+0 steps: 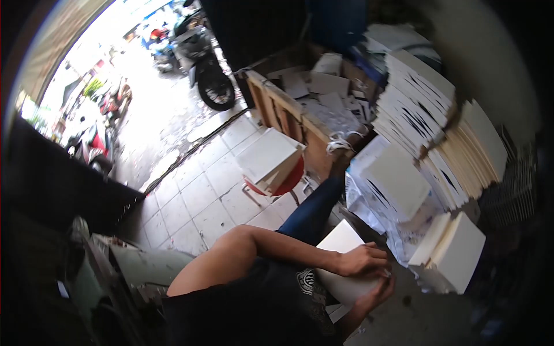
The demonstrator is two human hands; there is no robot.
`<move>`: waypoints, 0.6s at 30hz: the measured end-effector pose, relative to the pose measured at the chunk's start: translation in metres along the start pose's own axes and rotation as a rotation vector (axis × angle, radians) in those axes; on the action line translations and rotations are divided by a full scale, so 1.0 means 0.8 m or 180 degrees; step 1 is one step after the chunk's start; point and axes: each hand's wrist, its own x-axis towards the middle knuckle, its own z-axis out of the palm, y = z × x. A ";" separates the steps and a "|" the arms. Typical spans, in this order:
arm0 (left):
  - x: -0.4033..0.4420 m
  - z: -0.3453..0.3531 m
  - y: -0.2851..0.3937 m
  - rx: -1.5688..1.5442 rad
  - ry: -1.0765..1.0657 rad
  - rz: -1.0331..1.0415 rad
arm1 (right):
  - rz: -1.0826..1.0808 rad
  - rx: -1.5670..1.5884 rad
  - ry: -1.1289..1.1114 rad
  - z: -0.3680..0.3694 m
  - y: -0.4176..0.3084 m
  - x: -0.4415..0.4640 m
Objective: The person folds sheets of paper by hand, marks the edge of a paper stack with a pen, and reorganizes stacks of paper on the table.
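White sheets (341, 236) of paper or card lie across my lap, tilted in the view. My left hand (362, 260) reaches over them from above, its fingers curled in at their right edge. Just below, my right hand (376, 295) grips the same edge, with its fingers bent close to those of my left. Some fingertips overlap, so the exact pinch is hard to make out. My black shirt and forearms cover part of the sheets.
A red stool (288, 180) bears a stack of white sheets (268, 157). Beyond it, a wooden crate (271, 101) holds loose paper. Tall white stacks (412, 109) and a lower bundle (456, 254) stand at right. A motorcycle (210, 75) is parked outside the doorway.
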 end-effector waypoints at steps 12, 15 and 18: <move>-0.018 -0.206 -0.135 0.1427 -0.0441 0.0320 | 0.0411 -0.1957 -0.0651 -0.145 -0.021 0.049; 0.028 -0.336 -0.251 0.2246 -0.0187 -0.0460 | -0.0396 -0.1904 -0.0060 -0.195 -0.048 0.027; 0.090 -0.412 -0.293 0.3586 0.0066 -0.2476 | -0.1137 -0.1243 0.0327 -0.222 -0.045 -0.002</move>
